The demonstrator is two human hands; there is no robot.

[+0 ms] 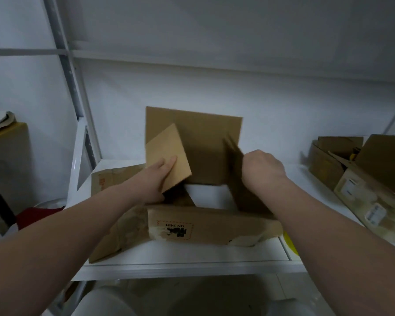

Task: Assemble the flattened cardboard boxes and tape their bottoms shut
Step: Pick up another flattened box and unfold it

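Brown cardboard box (214, 226), open and worn, stands on the white metal shelf (180, 254) close to the person. Its near wall carries a label printed UN 3481. Just beyond, the left hand (156, 179) lies with straight fingers flat on the pale left flap (169, 147), which tilts inward; the thumb is hidden. The right hand (262, 167) is closed like a fist around the edge of the dark right flap (235, 156), which stands almost upright. Behind both hands the far flap (196, 124) rises against the white wall. Further right on the shelf lie other opened brown boxes (363, 179).
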